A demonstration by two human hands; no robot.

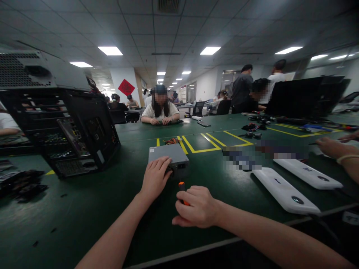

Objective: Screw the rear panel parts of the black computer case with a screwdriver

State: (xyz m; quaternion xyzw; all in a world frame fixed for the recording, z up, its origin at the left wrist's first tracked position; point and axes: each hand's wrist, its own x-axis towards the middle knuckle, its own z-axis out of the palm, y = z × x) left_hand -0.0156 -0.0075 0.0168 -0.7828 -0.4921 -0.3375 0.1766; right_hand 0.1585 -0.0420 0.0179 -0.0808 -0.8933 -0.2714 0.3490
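Observation:
A grey metal power supply unit (pixel 168 151) lies on the green table in front of me. My left hand (pixel 157 173) grips its near left part, fingers across the top and thumb at the near side. A socket shows on its near face, to the right of that hand. Just below and to the right, my right hand (pixel 196 205) is closed around a screwdriver (pixel 181 185) with an orange and black handle. The screwdriver's handle end points up; its tip cannot be made out. A bundle of coloured cables (pixel 171 141) lies behind the unit.
To the left stands a black computer case (pixel 84 130) with another power supply unit (pixel 50 71) on top. Black cables (pixel 22 183) lie at the far left. Two white devices (pixel 286 190) lie on the right, near a co-worker's hands (pixel 333 149). A person sits across the table.

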